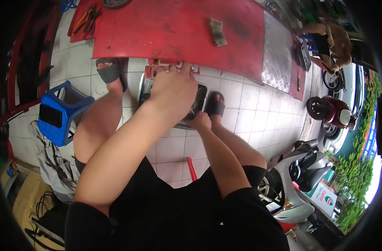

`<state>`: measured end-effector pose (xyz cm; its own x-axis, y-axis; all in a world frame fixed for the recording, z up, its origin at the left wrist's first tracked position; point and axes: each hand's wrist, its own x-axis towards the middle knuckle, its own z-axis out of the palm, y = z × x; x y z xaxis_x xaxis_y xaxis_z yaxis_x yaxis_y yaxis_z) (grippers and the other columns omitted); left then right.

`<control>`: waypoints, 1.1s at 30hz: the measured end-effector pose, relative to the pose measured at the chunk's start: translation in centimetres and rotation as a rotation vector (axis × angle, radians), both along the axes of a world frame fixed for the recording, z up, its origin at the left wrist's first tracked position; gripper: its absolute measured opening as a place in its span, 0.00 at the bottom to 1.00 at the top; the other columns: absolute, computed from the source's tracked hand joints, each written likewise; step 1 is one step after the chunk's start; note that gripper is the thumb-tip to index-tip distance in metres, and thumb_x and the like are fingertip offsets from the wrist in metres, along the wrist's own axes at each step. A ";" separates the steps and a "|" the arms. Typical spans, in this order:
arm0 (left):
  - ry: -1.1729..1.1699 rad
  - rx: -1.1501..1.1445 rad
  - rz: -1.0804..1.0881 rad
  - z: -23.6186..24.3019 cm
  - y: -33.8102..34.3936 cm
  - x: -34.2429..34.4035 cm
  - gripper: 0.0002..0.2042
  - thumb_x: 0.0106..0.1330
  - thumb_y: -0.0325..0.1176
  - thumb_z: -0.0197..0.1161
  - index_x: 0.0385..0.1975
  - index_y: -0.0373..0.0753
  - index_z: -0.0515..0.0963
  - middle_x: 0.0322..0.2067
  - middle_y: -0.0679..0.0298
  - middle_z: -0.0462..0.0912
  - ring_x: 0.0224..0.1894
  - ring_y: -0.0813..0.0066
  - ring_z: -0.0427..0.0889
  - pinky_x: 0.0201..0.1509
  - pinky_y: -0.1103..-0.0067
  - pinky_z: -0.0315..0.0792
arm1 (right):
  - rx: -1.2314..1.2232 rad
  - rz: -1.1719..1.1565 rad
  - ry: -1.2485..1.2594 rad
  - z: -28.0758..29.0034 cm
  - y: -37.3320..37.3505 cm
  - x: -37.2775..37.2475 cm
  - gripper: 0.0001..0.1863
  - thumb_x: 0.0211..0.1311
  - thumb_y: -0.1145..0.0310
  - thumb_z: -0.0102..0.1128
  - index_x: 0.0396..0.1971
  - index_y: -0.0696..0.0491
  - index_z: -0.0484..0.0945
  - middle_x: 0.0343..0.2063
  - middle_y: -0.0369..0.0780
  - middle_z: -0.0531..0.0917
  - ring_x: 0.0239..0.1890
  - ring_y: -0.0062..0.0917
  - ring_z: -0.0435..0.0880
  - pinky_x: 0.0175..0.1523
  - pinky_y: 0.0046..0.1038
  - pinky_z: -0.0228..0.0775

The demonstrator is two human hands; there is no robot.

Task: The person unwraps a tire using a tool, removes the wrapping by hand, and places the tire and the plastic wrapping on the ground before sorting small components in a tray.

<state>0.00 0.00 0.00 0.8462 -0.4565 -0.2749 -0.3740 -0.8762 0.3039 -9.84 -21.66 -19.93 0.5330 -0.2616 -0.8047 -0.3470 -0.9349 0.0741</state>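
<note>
A black short-sleeved shirt (178,224) is worn with black shorts (143,178) and dark, broad-strapped, open-toed sandals (109,73).

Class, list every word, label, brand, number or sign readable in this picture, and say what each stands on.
White-and-green board, right: lettering and round emblem, large enough to read; wording not copied here.
Blue banner, far right: pale lettering, too blurred to read.
Red platform: no lettering made out.
Left hand and right hand: no lettering on either.

Signboard (322,198), white and green: one, bearing printed lettering and a round red-and-green emblem (329,202), beside the silver scooter (297,208). Banner (370,140), blue: one, among foliage (353,188), lettering too small to read.
</note>
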 end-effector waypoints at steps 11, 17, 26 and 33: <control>-0.064 -0.110 0.052 -1.4 2.2 1.1 0.21 0.55 0.39 0.65 0.44 0.29 0.75 0.55 0.47 0.68 0.52 0.51 0.74 0.62 0.56 0.60 | 0.013 -0.112 -0.216 -9.6 3.1 -0.3 0.22 0.46 0.55 0.69 0.39 0.54 0.82 0.40 0.46 0.84 0.45 0.37 0.83 0.48 0.36 0.77; 0.158 -0.085 -0.006 0.2 0.7 1.2 0.23 0.56 0.43 0.66 0.46 0.33 0.75 0.61 0.47 0.63 0.54 0.50 0.73 0.65 0.52 0.54 | -0.062 -0.083 -0.143 -11.6 1.7 -2.3 0.21 0.47 0.56 0.69 0.39 0.53 0.82 0.41 0.45 0.84 0.46 0.37 0.83 0.50 0.36 0.77; 0.091 -0.059 -0.075 -0.6 0.4 0.7 0.27 0.55 0.50 0.66 0.49 0.36 0.75 0.57 0.50 0.68 0.57 0.49 0.72 0.57 0.58 0.67 | 0.108 -0.173 -0.033 0.3 1.6 0.3 0.37 0.41 0.44 0.72 0.47 0.56 0.78 0.50 0.46 0.79 0.52 0.38 0.79 0.55 0.35 0.73; -0.018 0.123 -0.095 -4.2 2.1 -1.4 0.30 0.57 0.56 0.62 0.53 0.40 0.75 0.59 0.51 0.68 0.57 0.54 0.73 0.59 0.63 0.68 | 0.283 0.208 -0.029 6.9 -1.9 -0.4 0.40 0.43 0.38 0.65 0.40 0.64 0.79 0.43 0.58 0.80 0.48 0.45 0.80 0.53 0.37 0.73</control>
<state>-1.43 2.11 -4.25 0.8062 -0.4982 -0.3193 -0.4610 -0.8671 0.1888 -10.24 -23.54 -12.99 0.5751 0.0862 -0.8135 -0.1446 -0.9681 -0.2048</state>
